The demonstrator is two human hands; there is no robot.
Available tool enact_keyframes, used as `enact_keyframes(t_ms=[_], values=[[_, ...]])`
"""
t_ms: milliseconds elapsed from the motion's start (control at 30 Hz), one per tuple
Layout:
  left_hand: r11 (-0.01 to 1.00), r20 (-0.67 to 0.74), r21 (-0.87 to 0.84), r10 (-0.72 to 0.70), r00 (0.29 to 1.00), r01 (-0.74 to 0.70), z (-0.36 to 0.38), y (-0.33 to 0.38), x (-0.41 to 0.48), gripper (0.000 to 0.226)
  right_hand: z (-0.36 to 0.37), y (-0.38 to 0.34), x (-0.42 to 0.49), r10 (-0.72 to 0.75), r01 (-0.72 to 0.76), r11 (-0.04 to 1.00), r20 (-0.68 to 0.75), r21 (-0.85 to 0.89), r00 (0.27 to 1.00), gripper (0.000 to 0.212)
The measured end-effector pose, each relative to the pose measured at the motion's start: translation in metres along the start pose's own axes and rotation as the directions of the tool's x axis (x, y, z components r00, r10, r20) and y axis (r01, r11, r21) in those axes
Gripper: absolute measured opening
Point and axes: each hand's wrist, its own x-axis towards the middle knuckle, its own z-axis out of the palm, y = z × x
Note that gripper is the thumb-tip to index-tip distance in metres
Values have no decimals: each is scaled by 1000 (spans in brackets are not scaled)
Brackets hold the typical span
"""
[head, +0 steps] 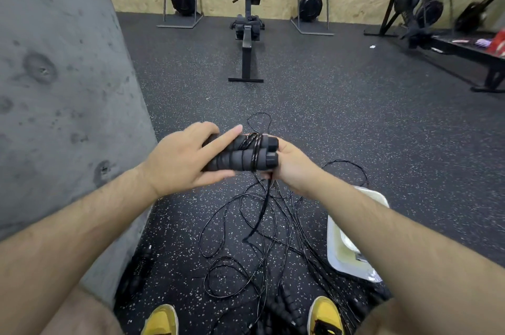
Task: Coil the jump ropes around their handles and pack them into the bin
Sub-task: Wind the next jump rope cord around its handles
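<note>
We see two black foam handles [240, 154] held side by side above the floor [355, 116], lying roughly level in front of the person. The left hand [180, 159] grips them at one end, thumb underneath and forefinger stretched along the top. The right hand [289, 168] is cupped round their capped ends, its fingers curled behind the caps. Several turns of thin black rope [255, 149] already bind the two handles together near the right hand, and from under that hand a strand drops to a loose tangle of rope [246, 225] on the speckled rubber floor. A small loop stands up just beyond the handles. The pale plastic bin [336, 239] sits on the floor at the right, partly hidden by the right forearm; a small dark tag inside it is too blurred for us to read. More handles [287, 307] lie between two yellow shoes [161, 319], and others rest by the grey concrete wall [54, 88]. A rowing machine [247, 34] stands ahead against the chipboard wall; we can read no lettering on it.
</note>
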Motion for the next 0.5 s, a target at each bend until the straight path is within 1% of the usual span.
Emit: enact_keyframes(t_ms=[33, 100, 167, 200, 233, 300, 400, 467, 500], values=[[999, -15, 25, -33, 999, 33, -1, 0, 2, 75, 6, 2, -1, 26, -26, 998, -10, -56, 1000, 21], [992, -25, 77, -100, 995, 102, -2, -1, 7, 74, 25, 6, -7, 77, -80, 974, -22, -211, 997, 28], [982, 10, 148, -123, 992, 120, 2, -4, 10, 73, 47, 7, -14, 122, -126, 914, -36, -386, 992, 31], [976, 47, 189, -122, 991, 111, 6, -7, 10, 73, 56, 7, -17, 125, -123, 871, -29, -475, 992, 31], [968, 92, 230, -125, 988, 102, 11, -10, 8, 72, 63, 7, -19, 108, -91, 804, -6, -588, 994, 30], [954, 166, 283, -150, 975, 98, 22, -19, 1, 71, 69, -3, -24, 72, 10, 612, 68, -791, 995, 26], [958, 208, 271, -151, 966, 91, 34, -29, -14, 70, 59, -34, -29, -29, 140, 390, 140, -910, 990, 28], [973, 218, 228, -99, 971, 48, 36, -30, -21, 71, 43, -54, -26, -124, 201, 185, 180, -962, 976, 29], [978, 220, 206, -61, 973, 15, 36, -29, -22, 71, 33, -61, -23, -157, 216, 103, 199, -971, 967, 30]])
